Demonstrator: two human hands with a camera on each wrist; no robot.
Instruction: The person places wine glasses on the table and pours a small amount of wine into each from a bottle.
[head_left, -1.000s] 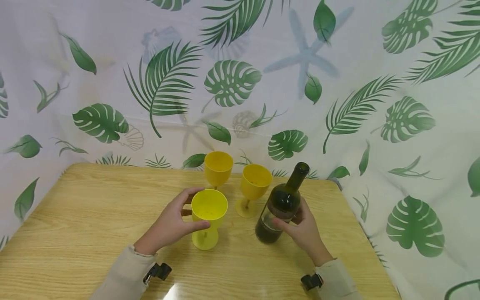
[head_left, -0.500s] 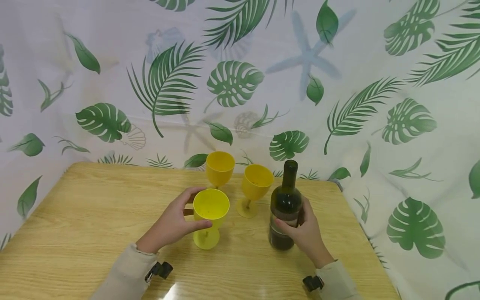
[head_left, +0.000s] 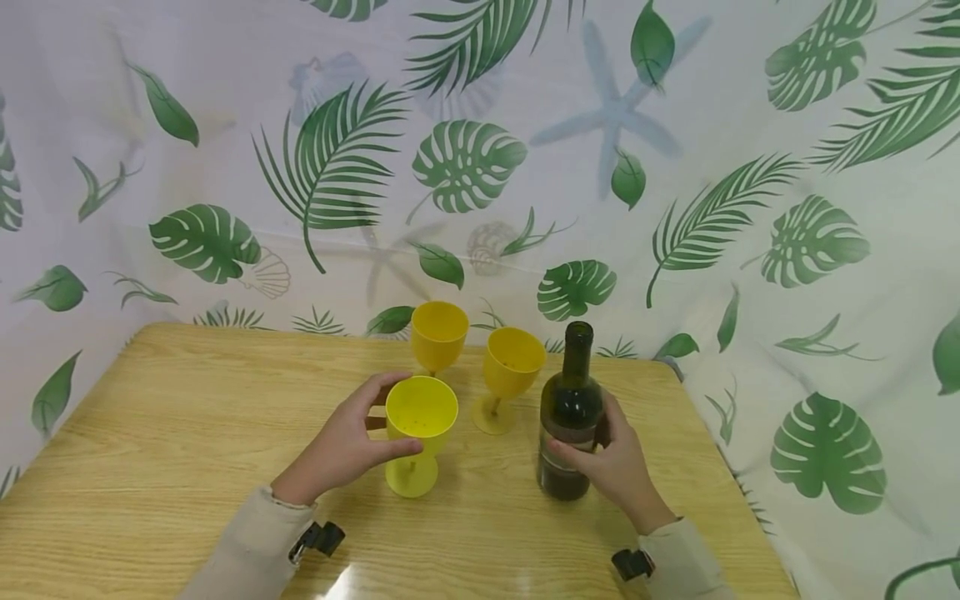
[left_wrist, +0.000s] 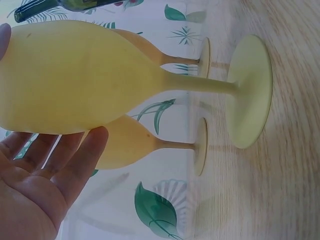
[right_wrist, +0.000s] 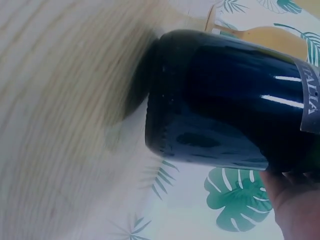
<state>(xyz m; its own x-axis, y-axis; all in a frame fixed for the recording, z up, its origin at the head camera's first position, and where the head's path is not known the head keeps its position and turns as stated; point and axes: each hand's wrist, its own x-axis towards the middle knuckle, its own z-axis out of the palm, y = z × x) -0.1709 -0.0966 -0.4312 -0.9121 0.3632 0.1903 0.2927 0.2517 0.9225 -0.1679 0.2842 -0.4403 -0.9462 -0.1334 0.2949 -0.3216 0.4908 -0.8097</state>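
Note:
My left hand (head_left: 341, 442) holds a bright yellow goblet (head_left: 422, 410) by its bowl, fingers on the far left side and thumb across the front. The left wrist view shows the round foot (left_wrist: 249, 92) at the tabletop and the fingers (left_wrist: 82, 155) against the bowl. To the right, my right hand (head_left: 621, 462) grips a dark green wine bottle (head_left: 573, 404) around its label, thumb in front. The bottle stands upright, its neck open at the top. In the right wrist view the bottle's base (right_wrist: 160, 95) is close over the wood, beside its shadow.
Two more yellow goblets, one at the back (head_left: 438, 337) and one nearer the bottle (head_left: 512, 367), stand behind the held one. The wooden table (head_left: 210, 392) ends at a white leaf-print curtain (head_left: 465, 75) behind and at the right.
The bottle has swung from a tilt, neck leaning right, to upright, and its base has moved right. Over the last half second it barely moves. The left hand and goblet hold still.

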